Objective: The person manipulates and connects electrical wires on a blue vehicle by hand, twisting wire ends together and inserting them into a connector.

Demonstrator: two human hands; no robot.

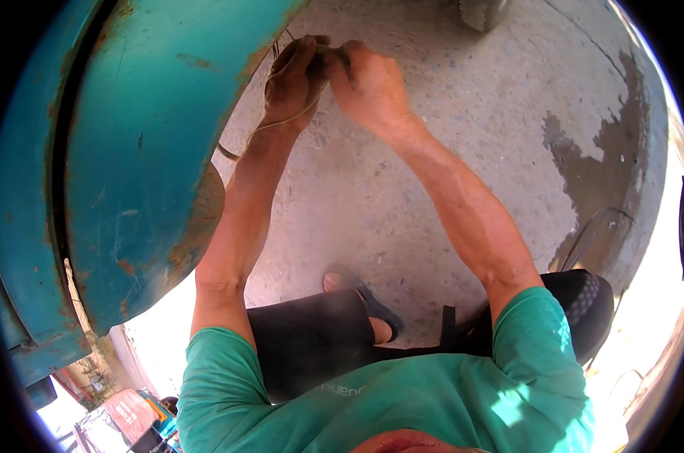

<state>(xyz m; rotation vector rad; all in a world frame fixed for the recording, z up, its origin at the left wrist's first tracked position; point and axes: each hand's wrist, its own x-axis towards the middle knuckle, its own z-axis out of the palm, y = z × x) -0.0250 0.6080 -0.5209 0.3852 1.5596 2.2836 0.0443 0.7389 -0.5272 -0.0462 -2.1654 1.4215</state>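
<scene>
My fingers (pixel 317 57) on both hands pinch a thin wire (pixel 281 122) tight right at the rusty edge of the teal metal panel (pixel 130 151), probably twisting it, hard to see.

A person in a green short-sleeved T-shirt (pixel 402 408) with small pale lettering on the front, dark knee-length shorts (pixel 311 340) and a dark-strapped sandal (pixel 376 306). Forearms are bare below the sleeves; both hands appear smudged with grime.
</scene>
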